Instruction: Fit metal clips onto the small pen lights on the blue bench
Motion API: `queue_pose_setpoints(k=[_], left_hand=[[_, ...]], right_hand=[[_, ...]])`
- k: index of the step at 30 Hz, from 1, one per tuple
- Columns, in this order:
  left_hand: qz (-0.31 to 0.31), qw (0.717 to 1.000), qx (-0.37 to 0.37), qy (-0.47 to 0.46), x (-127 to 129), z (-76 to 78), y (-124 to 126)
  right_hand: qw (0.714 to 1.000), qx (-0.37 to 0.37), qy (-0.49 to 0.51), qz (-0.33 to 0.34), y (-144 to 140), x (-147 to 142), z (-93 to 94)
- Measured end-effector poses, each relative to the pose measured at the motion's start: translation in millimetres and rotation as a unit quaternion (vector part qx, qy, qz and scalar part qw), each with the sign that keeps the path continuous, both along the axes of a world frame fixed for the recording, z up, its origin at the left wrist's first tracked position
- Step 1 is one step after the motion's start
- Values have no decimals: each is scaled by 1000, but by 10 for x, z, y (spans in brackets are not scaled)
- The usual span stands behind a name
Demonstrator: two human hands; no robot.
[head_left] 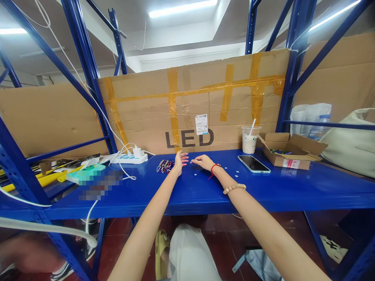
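Observation:
Over the blue shelf top (pixel 211 191), my left hand (pixel 179 162) is held on edge, its fingers stretched out and spread with nothing seen in them. Just left of it lies a cluster of small metal carabiners (pixel 165 166), some red or purple and some silver. My right hand (pixel 204 161), wearing a red string bracelet and a beaded one, faces the left hand across a narrow gap. Its thumb and forefinger are pinched together near the shelf surface. Whatever is between those fingertips is too small to name. Small whitish discs (pixel 195 174) lie near the right wrist.
A phone (pixel 254 164), a cup with a straw (pixel 249 141) and an open cardboard box (pixel 288 156) stand to the right. At the left are a white power strip (pixel 129 157) and cables. A large cardboard sheet (pixel 146 117) closes off the back.

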State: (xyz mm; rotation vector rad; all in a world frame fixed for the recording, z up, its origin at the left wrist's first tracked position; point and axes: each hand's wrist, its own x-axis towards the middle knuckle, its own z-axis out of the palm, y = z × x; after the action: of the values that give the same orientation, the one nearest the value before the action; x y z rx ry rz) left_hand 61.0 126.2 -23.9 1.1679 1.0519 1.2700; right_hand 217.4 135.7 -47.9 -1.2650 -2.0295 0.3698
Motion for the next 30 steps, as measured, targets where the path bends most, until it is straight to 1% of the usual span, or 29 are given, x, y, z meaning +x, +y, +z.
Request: queue_pose_setpoints(k=[2,6,10,20,30], left_hand=[[-3,1000,1,2,-1,0,-5],[-4,1000,3,2,-2,4,-19],[-5,1000,3,7,-2,5,-13],[0,1000,7,12,-7,-24,16],[14,1000,5,-5,12,18,-45]], right_hand=[[1000,5,0,1,11,0,-14],[999,19,7,28,28,-10,-39],[999,17,10,38,23,-16,-33],[1000,10,6,18,-8,-19,5],[999,-22,-14,-27,-103,-50,47]])
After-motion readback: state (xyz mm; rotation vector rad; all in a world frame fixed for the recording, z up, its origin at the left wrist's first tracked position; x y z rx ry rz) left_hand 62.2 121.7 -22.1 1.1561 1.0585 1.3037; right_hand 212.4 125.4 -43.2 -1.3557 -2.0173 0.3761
